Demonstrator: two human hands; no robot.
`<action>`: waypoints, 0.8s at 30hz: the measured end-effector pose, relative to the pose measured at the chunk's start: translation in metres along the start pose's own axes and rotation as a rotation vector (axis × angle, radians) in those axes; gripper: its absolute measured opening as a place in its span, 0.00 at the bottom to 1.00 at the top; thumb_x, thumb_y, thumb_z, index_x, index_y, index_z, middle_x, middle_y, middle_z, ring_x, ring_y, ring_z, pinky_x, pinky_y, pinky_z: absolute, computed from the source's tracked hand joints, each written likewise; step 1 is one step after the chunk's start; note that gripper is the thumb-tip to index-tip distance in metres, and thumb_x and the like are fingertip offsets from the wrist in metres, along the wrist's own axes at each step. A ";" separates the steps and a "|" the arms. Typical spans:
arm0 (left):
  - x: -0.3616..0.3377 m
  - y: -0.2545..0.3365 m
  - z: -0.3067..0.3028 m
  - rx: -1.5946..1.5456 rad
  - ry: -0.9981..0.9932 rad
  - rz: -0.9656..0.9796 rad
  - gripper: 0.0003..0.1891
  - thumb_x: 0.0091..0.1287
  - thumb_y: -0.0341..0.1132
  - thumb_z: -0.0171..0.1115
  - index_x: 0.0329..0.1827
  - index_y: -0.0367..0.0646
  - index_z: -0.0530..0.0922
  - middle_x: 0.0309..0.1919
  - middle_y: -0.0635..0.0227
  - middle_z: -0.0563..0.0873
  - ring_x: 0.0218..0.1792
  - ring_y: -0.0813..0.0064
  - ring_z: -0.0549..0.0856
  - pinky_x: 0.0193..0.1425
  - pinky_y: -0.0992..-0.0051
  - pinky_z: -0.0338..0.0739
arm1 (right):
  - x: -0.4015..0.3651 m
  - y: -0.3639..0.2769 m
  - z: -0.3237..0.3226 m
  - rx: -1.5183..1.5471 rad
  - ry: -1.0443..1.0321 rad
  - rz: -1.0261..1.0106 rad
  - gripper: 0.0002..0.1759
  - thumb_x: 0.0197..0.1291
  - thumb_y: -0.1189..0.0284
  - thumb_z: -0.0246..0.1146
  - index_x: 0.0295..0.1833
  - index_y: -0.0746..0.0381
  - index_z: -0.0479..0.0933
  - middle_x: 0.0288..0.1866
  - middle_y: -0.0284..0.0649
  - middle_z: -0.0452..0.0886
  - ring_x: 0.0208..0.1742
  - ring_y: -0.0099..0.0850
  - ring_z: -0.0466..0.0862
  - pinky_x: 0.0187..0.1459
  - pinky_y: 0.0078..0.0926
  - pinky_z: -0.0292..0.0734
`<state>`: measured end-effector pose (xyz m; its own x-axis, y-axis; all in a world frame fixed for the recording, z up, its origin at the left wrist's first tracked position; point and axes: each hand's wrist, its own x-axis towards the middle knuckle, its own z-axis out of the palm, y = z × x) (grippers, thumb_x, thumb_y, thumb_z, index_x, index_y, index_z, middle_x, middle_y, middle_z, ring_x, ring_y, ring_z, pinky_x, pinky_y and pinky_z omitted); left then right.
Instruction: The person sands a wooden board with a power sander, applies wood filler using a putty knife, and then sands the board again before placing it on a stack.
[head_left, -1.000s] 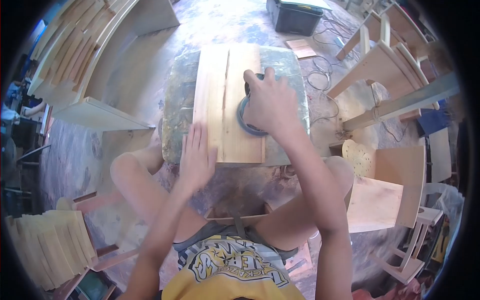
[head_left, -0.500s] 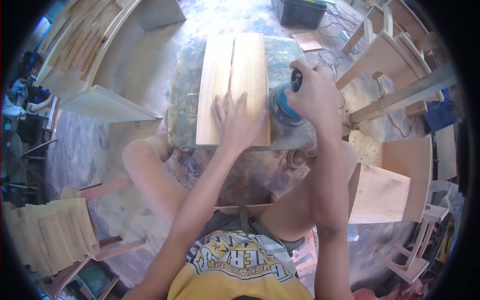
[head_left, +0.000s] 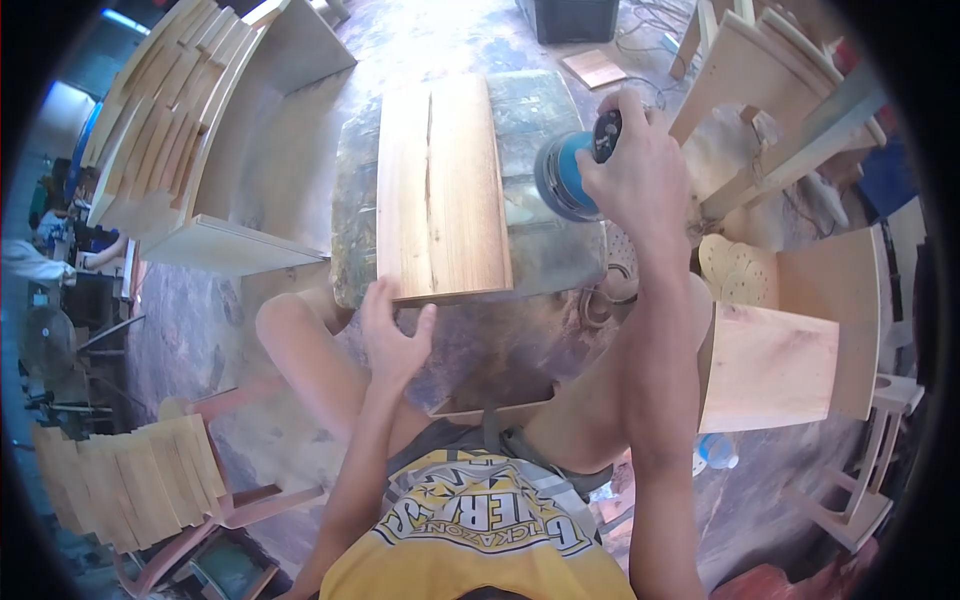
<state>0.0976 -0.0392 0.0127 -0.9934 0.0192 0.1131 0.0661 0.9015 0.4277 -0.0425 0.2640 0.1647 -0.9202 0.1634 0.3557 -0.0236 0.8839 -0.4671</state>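
A pale wooden board (head_left: 465, 200) with a dark crack down its length lies on a worn, stained work surface (head_left: 545, 215) in front of me. At its near left corner is my left hand (head_left: 393, 335), fingers touching the edge and thumb spread apart just below the near end. My right hand (head_left: 642, 170) grips the dark top of a blue power sander (head_left: 568, 175) with a round base. The sander is to the right of the board, apart from it, over the right part of the work surface. Its underside is hidden.
A wooden cabinet (head_left: 255, 235) topped with stacked wood strips (head_left: 165, 120) stands left. More wood pieces (head_left: 140, 480) are at lower left. A wooden panel (head_left: 770, 365) and furniture parts (head_left: 760, 80) lie right. A black bin (head_left: 575, 20) and a small board (head_left: 594, 69) are ahead.
My left hand has gone from flat on the board to its near left corner. The board now sits slightly further left, with a wider gap to the sander, which stays in my right hand.
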 end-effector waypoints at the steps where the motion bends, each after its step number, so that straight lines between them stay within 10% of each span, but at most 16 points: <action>1: 0.000 0.016 -0.009 -0.112 0.096 -0.185 0.45 0.64 0.54 0.71 0.77 0.37 0.64 0.80 0.43 0.58 0.81 0.41 0.54 0.81 0.48 0.52 | -0.002 0.002 0.000 0.001 -0.007 0.016 0.26 0.52 0.66 0.74 0.57 0.51 0.75 0.48 0.49 0.81 0.47 0.53 0.86 0.47 0.49 0.81; 3: 0.005 0.030 -0.003 -0.102 0.259 -0.313 0.52 0.58 0.57 0.75 0.79 0.36 0.60 0.79 0.36 0.55 0.80 0.39 0.54 0.81 0.45 0.51 | -0.004 0.006 -0.001 0.035 0.023 -0.005 0.26 0.52 0.65 0.73 0.57 0.51 0.76 0.48 0.49 0.82 0.47 0.52 0.86 0.48 0.48 0.81; 10: 0.119 0.126 0.017 0.238 -0.194 -0.308 0.66 0.52 0.76 0.66 0.86 0.45 0.49 0.81 0.27 0.42 0.82 0.30 0.34 0.80 0.32 0.32 | -0.002 0.012 -0.009 0.056 0.010 0.060 0.27 0.51 0.67 0.72 0.60 0.50 0.77 0.53 0.53 0.80 0.47 0.55 0.87 0.47 0.50 0.82; 17: 0.081 0.052 0.019 0.420 -0.129 -0.194 0.60 0.49 0.67 0.72 0.85 0.57 0.55 0.82 0.36 0.49 0.81 0.30 0.47 0.79 0.31 0.37 | -0.001 0.025 -0.014 0.097 0.021 0.097 0.26 0.52 0.67 0.72 0.59 0.48 0.77 0.53 0.53 0.79 0.48 0.54 0.86 0.49 0.49 0.82; 22: 0.046 -0.096 -0.004 0.049 0.078 -0.105 0.58 0.55 0.56 0.77 0.82 0.35 0.56 0.78 0.35 0.60 0.80 0.42 0.57 0.83 0.47 0.50 | -0.004 0.028 -0.016 0.155 -0.003 0.098 0.25 0.53 0.67 0.72 0.58 0.48 0.77 0.52 0.51 0.79 0.48 0.53 0.85 0.49 0.50 0.82; 24: 0.033 -0.139 0.001 -0.221 0.488 -0.733 0.50 0.61 0.48 0.77 0.77 0.25 0.60 0.70 0.39 0.72 0.70 0.47 0.74 0.75 0.51 0.68 | -0.006 0.023 -0.014 0.123 0.013 0.085 0.25 0.52 0.67 0.72 0.58 0.48 0.77 0.52 0.50 0.80 0.48 0.53 0.85 0.48 0.49 0.82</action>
<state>0.0553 -0.1634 -0.0444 -0.6471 -0.7570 0.0908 -0.5003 0.5115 0.6986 -0.0324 0.2899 0.1633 -0.9158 0.2421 0.3204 0.0061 0.8062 -0.5916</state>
